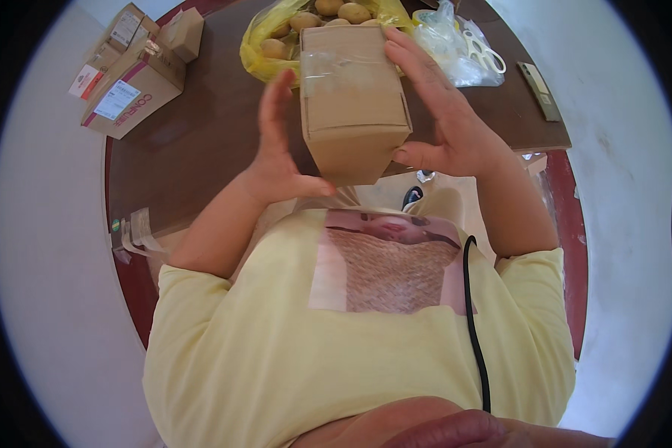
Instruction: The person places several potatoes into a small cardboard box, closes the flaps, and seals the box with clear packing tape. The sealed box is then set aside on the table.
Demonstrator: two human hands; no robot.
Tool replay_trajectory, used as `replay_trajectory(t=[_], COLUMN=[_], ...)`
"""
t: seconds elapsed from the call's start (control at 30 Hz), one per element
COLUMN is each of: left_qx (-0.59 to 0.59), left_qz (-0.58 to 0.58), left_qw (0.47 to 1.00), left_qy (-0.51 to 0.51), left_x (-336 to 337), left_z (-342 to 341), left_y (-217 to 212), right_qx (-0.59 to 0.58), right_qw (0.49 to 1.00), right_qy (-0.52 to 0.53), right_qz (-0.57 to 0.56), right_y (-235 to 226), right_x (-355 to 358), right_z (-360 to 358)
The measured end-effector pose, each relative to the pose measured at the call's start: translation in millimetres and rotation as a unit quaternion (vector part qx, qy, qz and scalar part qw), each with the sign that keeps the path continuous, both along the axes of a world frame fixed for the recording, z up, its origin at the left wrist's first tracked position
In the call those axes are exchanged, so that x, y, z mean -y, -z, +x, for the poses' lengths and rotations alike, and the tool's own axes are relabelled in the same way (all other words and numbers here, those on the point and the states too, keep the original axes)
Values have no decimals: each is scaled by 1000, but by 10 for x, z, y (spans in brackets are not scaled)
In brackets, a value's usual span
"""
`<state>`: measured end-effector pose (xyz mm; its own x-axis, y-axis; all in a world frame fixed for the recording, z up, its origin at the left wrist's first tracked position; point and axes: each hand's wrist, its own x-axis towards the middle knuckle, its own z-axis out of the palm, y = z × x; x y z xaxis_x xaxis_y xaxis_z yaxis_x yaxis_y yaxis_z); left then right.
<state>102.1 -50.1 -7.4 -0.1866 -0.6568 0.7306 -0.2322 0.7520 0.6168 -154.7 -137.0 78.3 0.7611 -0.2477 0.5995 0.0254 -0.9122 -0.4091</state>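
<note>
I hold a small brown cardboard box (353, 104) up in front of my chest, above the near edge of a dark brown table (201, 142). Clear tape runs across its top. My right hand (444, 119) grips the box's right side, fingers spread along the top edge and thumb under the lower corner. My left hand (280, 149) is at the box's left side, thumb pressed under its bottom edge, fingers raised and apart beside it.
Behind the box lies a yellow plastic bag of potatoes (276, 37). White-handled scissors (485, 51) rest on a clear bag at the back right, with a flat dark strip (539, 91) beside them. Several cardboard boxes (131, 82) stand at the table's left corner.
</note>
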Motion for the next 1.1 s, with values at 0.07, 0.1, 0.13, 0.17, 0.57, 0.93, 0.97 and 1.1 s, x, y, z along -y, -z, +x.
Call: replay_trajectory(t=[0.07,0.1,0.13,0.17,0.57,0.93,0.97,1.1], left_qx=[59,125,191,234,155,-79,-103,-175], left_qz=[-153,-200,-245,-226,-239,7,37,110], left_qw=[984,968,944,938,945,971,965,938], left_qy=[-63,-85,-109,-116,-161,-224,-240,-279], left_x=[-17,-6,-11,-36,-190,-926,-984,-1053], left_z=[38,99,132,113,415,951,968,842], left_y=[-412,-614,-772,-885,-750,-112,-52,77], right_qx=[-8,-8,-7,-2,43,-75,-68,-87], right_qw=[1000,1000,1000,1000,997,996,997,996], right_qy=[8,9,9,-1,-29,-8,-13,1], right_qz=[-6,-10,-15,-26,-60,-43,-22,-27], right_y=[-13,-17,-22,-22,744,1117,1097,1050], right_x=[0,3,2,4,-198,-193,-216,-177], right_z=[21,18,24,36,604,417,427,414])
